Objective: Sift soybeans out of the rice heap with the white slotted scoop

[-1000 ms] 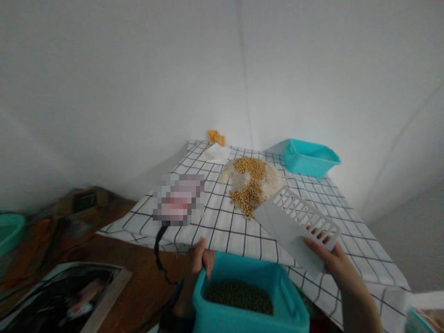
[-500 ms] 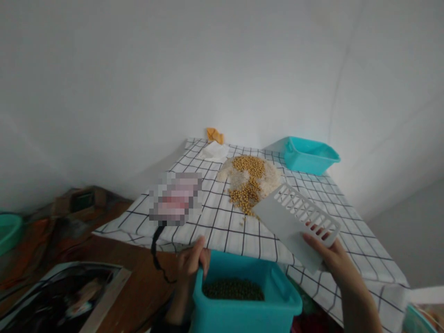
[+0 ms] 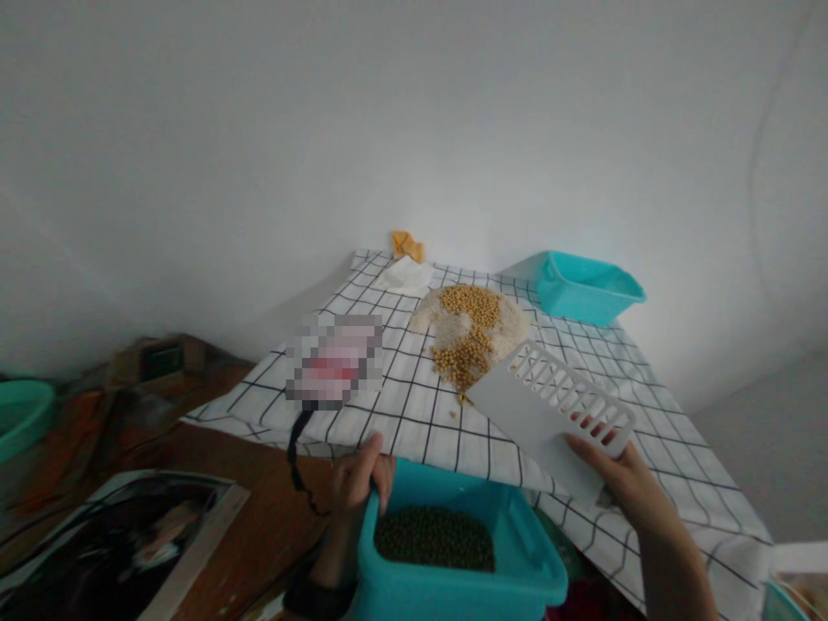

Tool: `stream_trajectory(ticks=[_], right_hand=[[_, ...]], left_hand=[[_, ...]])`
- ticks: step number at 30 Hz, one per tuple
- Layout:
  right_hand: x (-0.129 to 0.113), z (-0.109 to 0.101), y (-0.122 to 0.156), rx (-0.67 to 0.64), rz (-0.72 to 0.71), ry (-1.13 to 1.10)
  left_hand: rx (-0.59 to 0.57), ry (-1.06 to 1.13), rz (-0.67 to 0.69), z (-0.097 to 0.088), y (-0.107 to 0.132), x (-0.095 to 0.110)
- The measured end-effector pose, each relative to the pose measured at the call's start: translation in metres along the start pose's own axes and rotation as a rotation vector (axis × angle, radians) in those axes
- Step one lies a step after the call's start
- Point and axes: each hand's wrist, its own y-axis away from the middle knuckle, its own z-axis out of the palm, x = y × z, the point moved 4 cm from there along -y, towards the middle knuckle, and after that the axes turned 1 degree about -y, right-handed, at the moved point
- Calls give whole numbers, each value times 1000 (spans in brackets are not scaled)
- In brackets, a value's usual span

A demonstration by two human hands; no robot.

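Note:
My left hand (image 3: 363, 476) is closed around the left rim of a turquoise plastic bin (image 3: 446, 597) below the table's front edge. Small dark green beans (image 3: 435, 536) cover the bin's bottom. In my right hand (image 3: 626, 483) is a flat white plastic board with slots (image 3: 523, 418), gripped at its slotted right end with fingers showing through the openings. The board is tilted, and its far left edge reaches the near side of a heap of yellow soybeans (image 3: 462, 355). These lie over and beside pale grains (image 3: 511, 326), which look like rice.
A white checked cloth (image 3: 414, 414) covers the table. Another turquoise bin (image 3: 586, 293) stands at the back right. At the back lie a white cloth or bag (image 3: 405, 276) and an orange cloth (image 3: 407, 247). A blurred-out item (image 3: 336, 362) with a black strap (image 3: 296, 448) is on the left.
The view has shifted slightly, showing more of the green beans. Both hands keep their grips, and the board stays at the near edge of the soybeans.

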Motion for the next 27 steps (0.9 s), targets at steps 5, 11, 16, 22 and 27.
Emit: stream_trajectory(ticks=[5,11,16,22,27], right_hand=[[-4,-1,2,36,-31,18],[-11,8,-3,35,-81,59],[-15,20,0,-68,-64,71],[-16,22,1,-66,-70,52],[-13,19,-4,0,-103,-13]], left_hand=[[-27,-5,-9,-1,-2,-1],[-34,-11,-12,-3,-2,-2],[-19,-38,-26,-5,-2,-4],[-19,-44,-36,-6,-2,-6],[-33,-48,-30,-7,-3,-7]])
